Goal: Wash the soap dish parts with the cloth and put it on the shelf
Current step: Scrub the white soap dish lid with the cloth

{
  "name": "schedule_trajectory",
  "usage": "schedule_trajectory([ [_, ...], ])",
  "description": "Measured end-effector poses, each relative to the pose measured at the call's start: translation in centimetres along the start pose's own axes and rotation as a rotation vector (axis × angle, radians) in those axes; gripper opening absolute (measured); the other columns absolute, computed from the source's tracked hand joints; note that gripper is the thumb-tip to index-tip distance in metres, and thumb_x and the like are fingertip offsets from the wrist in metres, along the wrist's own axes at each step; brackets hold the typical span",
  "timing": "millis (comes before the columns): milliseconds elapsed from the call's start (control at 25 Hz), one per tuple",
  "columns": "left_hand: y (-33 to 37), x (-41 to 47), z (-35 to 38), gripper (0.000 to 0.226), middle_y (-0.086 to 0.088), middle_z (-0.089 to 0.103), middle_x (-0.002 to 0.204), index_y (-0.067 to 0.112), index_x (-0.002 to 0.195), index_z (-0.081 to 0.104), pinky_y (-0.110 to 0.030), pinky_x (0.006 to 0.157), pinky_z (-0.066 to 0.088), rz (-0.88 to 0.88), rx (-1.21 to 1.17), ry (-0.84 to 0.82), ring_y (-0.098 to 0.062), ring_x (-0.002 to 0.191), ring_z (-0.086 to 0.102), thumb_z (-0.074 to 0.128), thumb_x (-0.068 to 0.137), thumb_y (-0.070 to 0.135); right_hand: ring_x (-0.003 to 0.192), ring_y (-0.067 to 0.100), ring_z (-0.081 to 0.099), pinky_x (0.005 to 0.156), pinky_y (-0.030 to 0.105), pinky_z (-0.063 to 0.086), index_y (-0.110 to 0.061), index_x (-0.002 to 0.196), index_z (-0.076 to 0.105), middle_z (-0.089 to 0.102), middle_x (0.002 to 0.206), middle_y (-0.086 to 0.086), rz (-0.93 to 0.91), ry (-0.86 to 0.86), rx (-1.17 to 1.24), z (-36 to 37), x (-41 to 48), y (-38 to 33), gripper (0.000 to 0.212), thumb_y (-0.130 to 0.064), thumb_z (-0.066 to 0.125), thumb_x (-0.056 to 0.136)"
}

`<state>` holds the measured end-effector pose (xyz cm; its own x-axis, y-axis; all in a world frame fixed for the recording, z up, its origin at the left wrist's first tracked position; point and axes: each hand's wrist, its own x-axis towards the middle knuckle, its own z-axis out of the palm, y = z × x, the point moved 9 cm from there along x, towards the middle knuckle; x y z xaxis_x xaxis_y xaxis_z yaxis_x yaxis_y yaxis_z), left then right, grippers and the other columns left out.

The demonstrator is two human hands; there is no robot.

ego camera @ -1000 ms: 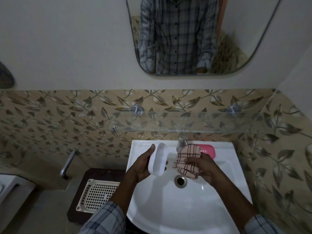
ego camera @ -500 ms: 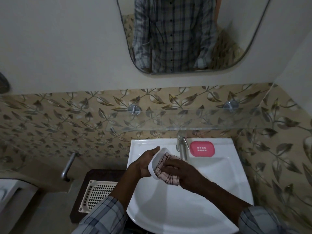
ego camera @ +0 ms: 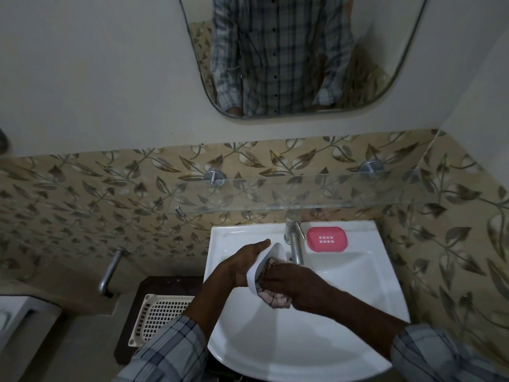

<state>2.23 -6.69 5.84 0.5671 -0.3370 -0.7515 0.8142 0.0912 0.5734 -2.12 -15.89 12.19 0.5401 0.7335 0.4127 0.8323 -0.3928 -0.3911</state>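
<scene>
My left hand [ego camera: 242, 264] grips the white soap dish tray [ego camera: 260, 264], tilted on its edge above the white sink [ego camera: 358, 285]. My right hand [ego camera: 296, 285] holds the pink checked cloth [ego camera: 275, 297] bunched up and pressed into the tray's hollow. Most of the cloth is hidden under my right hand. The pink slotted soap dish insert [ego camera: 327, 239] lies flat on the sink's back rim, right of the tap [ego camera: 294, 238]. The glass shelf [ego camera: 316, 194] runs along the wall above the sink.
A cream perforated plastic tray [ego camera: 159, 317] sits on a dark stand left of the sink. A metal pipe [ego camera: 110, 272] sticks out of the tiled wall to the left. A mirror [ego camera: 289, 56] hangs above the shelf. Tiled wall closes in on the right.
My right hand brought the cloth from beside the tray into its hollow and has pushed it deeper and lower. My left hand has kept its hold on the tray.
</scene>
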Motion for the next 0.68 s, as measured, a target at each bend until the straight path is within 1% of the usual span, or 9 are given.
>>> schedule_trajectory([
  [120, 0.6, -0.2, 0.9, 0.049, -0.018, 0.069, 0.095, 0.002, 0.110, 0.063, -0.038, 0.079, 0.052, 0.022, -0.034, -0.051, -0.028, 0.085, 0.065, 0.043, 0.101, 0.045, 0.107, 0.021, 0.060, 0.095, 0.036, 0.052, -0.010, 0.113, 0.069, 0.067, 0.116, 0.006, 0.086, 0.050, -0.029, -1.6, -0.1, 2.0, 0.030, -0.005, 0.068, 0.083],
  [200, 1.2, -0.4, 0.9, 0.045, -0.018, 0.072, 0.089, 0.002, 0.109, 0.065, -0.038, 0.077, 0.054, 0.076, -0.025, 0.025, -0.027, 0.081, 0.067, 0.047, 0.101, 0.042, 0.100, 0.019, 0.062, 0.093, 0.030, 0.051, -0.011, 0.106, 0.070, 0.069, 0.107, 0.004, 0.173, 0.151, 0.031, -1.0, -0.1, 1.3, 0.028, -0.002, 0.070, 0.079],
  [280, 1.1, -0.3, 0.3, 0.046, -0.019, 0.070, 0.100, 0.003, 0.119, 0.063, -0.040, 0.084, 0.055, 0.146, -0.034, 0.143, -0.029, 0.089, 0.067, 0.055, 0.098, 0.043, 0.092, 0.017, 0.068, 0.085, 0.026, 0.054, -0.016, 0.103, 0.072, 0.073, 0.099, 0.000, 0.330, 0.160, 0.082, 0.6, -0.4, 0.4, 0.035, -0.004, 0.071, 0.071],
  [360, 0.6, -0.3, -0.8, 0.051, -0.017, 0.067, 0.117, 0.008, 0.128, 0.061, -0.044, 0.096, 0.053, 0.208, -0.028, 0.277, -0.031, 0.105, 0.064, 0.059, 0.094, 0.047, 0.078, 0.011, 0.072, 0.074, 0.024, 0.057, -0.025, 0.093, 0.074, 0.076, 0.085, -0.006, 0.667, 0.174, 0.344, 0.7, -0.8, 1.5, 0.026, -0.008, 0.064, 0.076],
  [400, 0.2, -0.6, -0.8, 0.050, -0.016, 0.068, 0.118, 0.011, 0.126, 0.063, -0.045, 0.097, 0.053, 0.246, -0.049, 0.314, -0.032, 0.106, 0.065, 0.059, 0.093, 0.048, 0.072, 0.010, 0.072, 0.071, 0.026, 0.058, -0.026, 0.087, 0.074, 0.076, 0.079, -0.006, 0.874, 0.211, 0.589, 1.1, -1.4, 2.5, 0.022, -0.009, 0.062, 0.081],
  [480, 0.7, -1.5, 0.1, 0.047, -0.013, 0.072, 0.117, 0.017, 0.125, 0.065, -0.045, 0.097, 0.053, 0.437, -0.010, 0.311, -0.028, 0.107, 0.068, 0.053, 0.095, 0.051, 0.073, 0.024, 0.075, 0.073, 0.037, 0.062, -0.011, 0.090, 0.074, 0.076, 0.081, 0.011, 1.191, 0.385, 1.113, 1.8, -2.2, 3.6, 0.017, -0.005, 0.059, 0.086],
  [520, 1.0, -2.1, 0.7, 0.050, -0.012, 0.069, 0.124, 0.020, 0.132, 0.061, -0.045, 0.100, 0.052, 0.569, 0.065, 0.280, -0.026, 0.113, 0.067, 0.048, 0.096, 0.053, 0.078, 0.034, 0.074, 0.077, 0.045, 0.062, -0.001, 0.095, 0.072, 0.075, 0.085, 0.021, 1.268, 0.456, 1.309, 2.0, -2.2, 3.8, 0.016, 0.000, 0.059, 0.085],
  [600, 0.8, -2.6, 0.6, 0.059, -0.005, 0.056, 0.143, 0.031, 0.147, 0.044, -0.049, 0.106, 0.047, 0.788, 0.223, 0.228, -0.023, 0.130, 0.056, 0.042, 0.095, 0.060, 0.091, 0.046, 0.070, 0.086, 0.057, 0.056, 0.009, 0.102, 0.068, 0.072, 0.096, 0.032, 1.315, 0.515, 1.512, 1.5, -2.0, 4.1, 0.022, 0.004, 0.059, 0.083],
  [680, 0.6, -3.0, 0.8, 0.069, 0.013, 0.045, 0.147, 0.041, 0.152, 0.032, -0.042, 0.110, 0.043, 0.884, 0.381, 0.198, -0.013, 0.139, 0.044, 0.040, 0.090, 0.071, 0.098, 0.046, 0.068, 0.091, 0.056, 0.054, 0.007, 0.106, 0.068, 0.071, 0.102, 0.031, 1.258, 0.489, 1.559, 0.7, -1.6, 3.9, 0.023, 0.003, 0.062, 0.084],
])
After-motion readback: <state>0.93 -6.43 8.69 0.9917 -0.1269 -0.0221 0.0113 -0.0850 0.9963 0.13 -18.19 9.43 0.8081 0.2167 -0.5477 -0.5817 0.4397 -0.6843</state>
